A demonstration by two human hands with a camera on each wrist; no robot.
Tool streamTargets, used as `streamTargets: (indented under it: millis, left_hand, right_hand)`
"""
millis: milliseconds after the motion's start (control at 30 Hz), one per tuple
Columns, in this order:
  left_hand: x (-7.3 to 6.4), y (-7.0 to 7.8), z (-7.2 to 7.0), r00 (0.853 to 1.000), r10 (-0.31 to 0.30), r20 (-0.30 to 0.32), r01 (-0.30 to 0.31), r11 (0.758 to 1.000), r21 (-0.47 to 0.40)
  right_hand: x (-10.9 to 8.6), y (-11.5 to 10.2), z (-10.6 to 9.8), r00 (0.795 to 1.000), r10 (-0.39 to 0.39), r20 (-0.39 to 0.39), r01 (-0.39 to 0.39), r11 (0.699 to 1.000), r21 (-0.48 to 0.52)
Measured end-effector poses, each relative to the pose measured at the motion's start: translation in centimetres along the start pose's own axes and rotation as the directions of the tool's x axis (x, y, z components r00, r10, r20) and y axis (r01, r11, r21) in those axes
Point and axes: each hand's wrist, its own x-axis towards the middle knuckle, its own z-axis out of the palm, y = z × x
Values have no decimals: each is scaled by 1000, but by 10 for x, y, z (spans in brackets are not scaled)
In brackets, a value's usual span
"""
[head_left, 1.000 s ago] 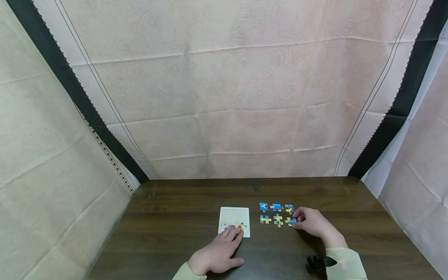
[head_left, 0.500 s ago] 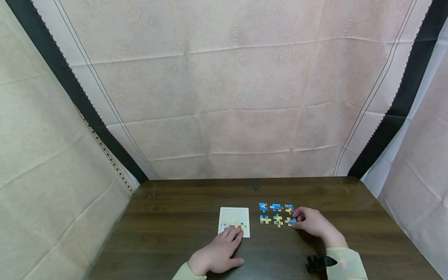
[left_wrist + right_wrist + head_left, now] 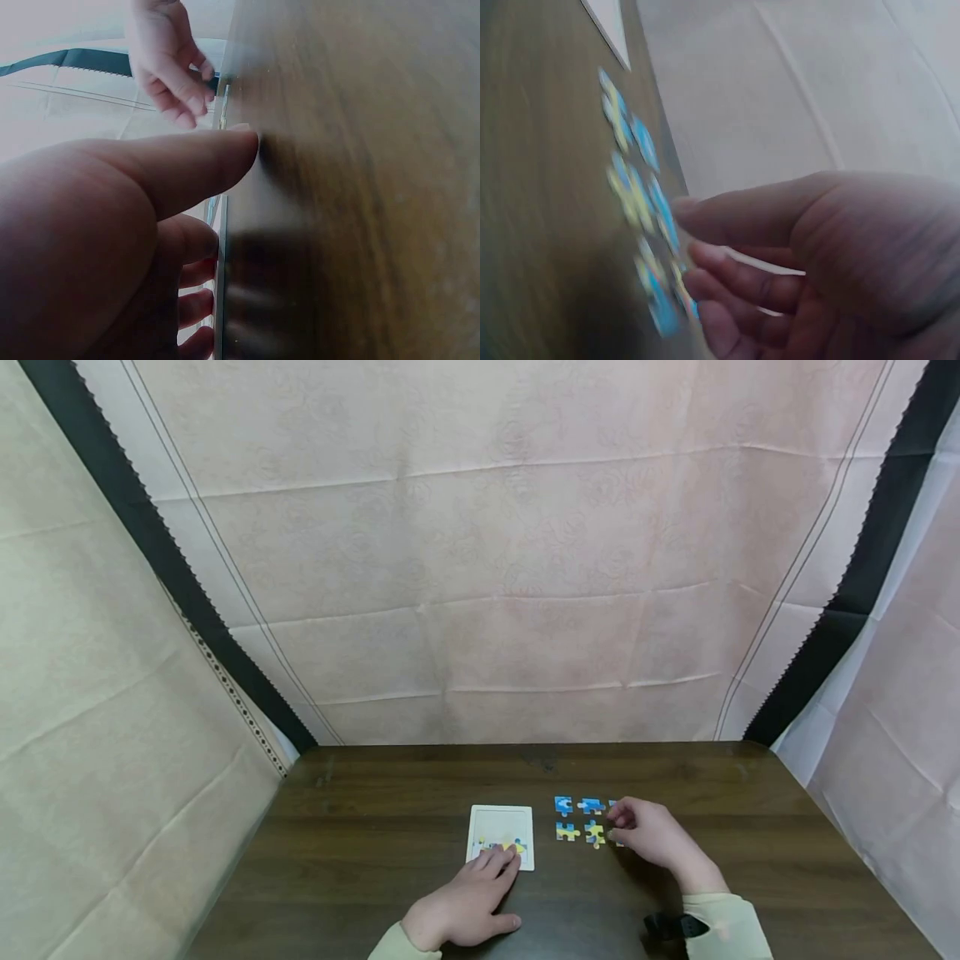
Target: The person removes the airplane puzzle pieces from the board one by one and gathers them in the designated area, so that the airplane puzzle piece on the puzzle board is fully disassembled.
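Note:
My left hand [image 3: 468,897] lies with straight fingers over the lower part of a white puzzle board [image 3: 501,821]. A yellow and blue picture strip [image 3: 519,845] shows just beyond its fingertips. In the left wrist view the thumb [image 3: 202,161] stretches out apart from the other fingers. My right hand [image 3: 656,835] hovers at the right end of two rows of blue and yellow jigsaw pieces [image 3: 595,833], partly covering the last ones. Its thumb [image 3: 742,214] and loosely bent fingers have a gap between them, with nothing held. Several pieces [image 3: 634,195] lie below them, blurred.
The brown wooden table [image 3: 360,835] ends at a pale fabric wall [image 3: 525,610] with dark trim on both sides. A black strap [image 3: 671,927] sits on the right sleeve [image 3: 723,931].
My right hand has moved left from beside the rightmost jigsaw pieces to over them, its fingers parting slightly. My left hand stays in place on the board.

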Motion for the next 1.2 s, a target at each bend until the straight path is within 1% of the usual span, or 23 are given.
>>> streamTargets:
  millis: [67,133,200,267,333,500,633,700,800,933,1033,1200]
  left_hand:
    - [0,-1,0,1000,4,6,-4,1000,-4]
    - [0,-1,1,1000,5,4,-5,1000,2]
    - [0,-1,1,1000,9,0,-9,1000,6]
    - [0,-2,1,1000,16,-9,-15,1000,7]
    - [0,-2,1,1000,26,-11,-26,1000,-2]
    - [0,-3,2,1000,26,-11,-26,1000,-7]
    - [1,-4,2,1000,25,-7,-25,1000,3]
    - [1,-4,1,1000,27,-5,-26,1000,6]
    - [-1,-6,1,999,42,-18,-42,999,-2]
    - [-5,-7,-3,997,64,-40,-65,998,-21]
    - [-9,-8,-6,997,66,-37,-68,997,-45]
    - [-16,-10,-9,996,78,-46,-80,996,-43]
  right_hand:
    - [3,-11,12,998,-65,15,65,998,-8]
    - [6,-22,26,990,-136,40,137,990,-31]
    - [8,-34,40,980,-187,70,190,981,-42]
    - [11,-45,52,970,-225,96,230,972,-52]
    - [15,-56,61,963,-242,117,249,967,-50]
    - [20,-74,78,944,-291,153,299,953,-36]
    - [20,-80,86,939,-297,176,311,949,-58]
    - [19,-81,89,941,-290,174,307,948,-79]
    - [19,-83,92,948,-279,155,295,951,-89]
    - [18,-84,92,955,-260,144,273,958,-82]
    - [18,-85,91,958,-246,149,260,963,-78]
    - [16,-86,88,962,-224,155,237,969,-72]
